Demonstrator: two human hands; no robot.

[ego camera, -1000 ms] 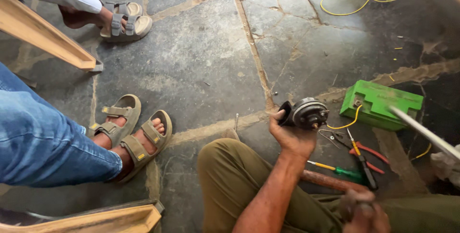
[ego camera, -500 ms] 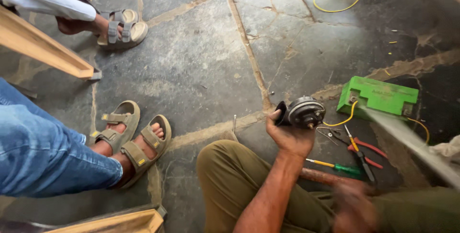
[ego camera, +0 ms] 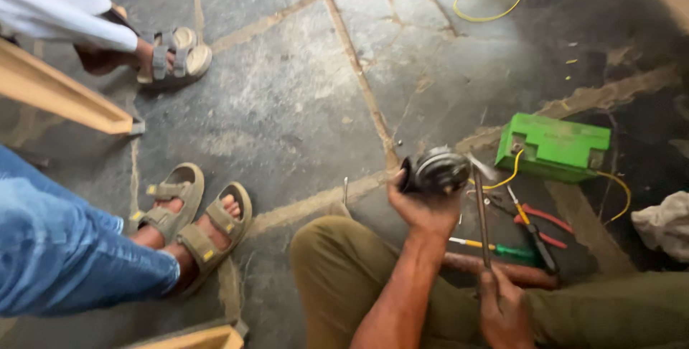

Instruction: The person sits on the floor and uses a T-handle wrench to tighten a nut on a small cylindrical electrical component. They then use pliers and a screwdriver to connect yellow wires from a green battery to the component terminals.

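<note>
- the left hand [ego camera: 423,209] is curled tight round a round dark metal motor part [ego camera: 436,170], held up just above the stone floor [ego camera: 287,91] in front of the knees.
- the right hand [ego camera: 506,309] is closed on the lower end of a thin metal rod [ego camera: 481,216], which stands nearly upright with its top close beside the motor part.
- just right of the part a green box-shaped battery [ego camera: 552,147] lies flat on the floor, with yellow wires [ego camera: 511,173] running from it; any label is too blurred to make out.
- one pair of red-handled pliers [ego camera: 535,223] and one green-and-yellow screwdriver [ego camera: 495,250] lie between the battery and the person's olive trouser leg [ego camera: 344,270].
- a loose loop of yellow wire [ego camera: 502,8] lies well apart at the top.
- a crumpled pale rag [ego camera: 664,223] sits at the right edge.
- three sandalled feet of other people show: two [ego camera: 190,223] on the left below a blue jeans leg, one [ego camera: 172,55] at top left.
- a wooden rail [ego camera: 61,98] crosses the left side.
</note>
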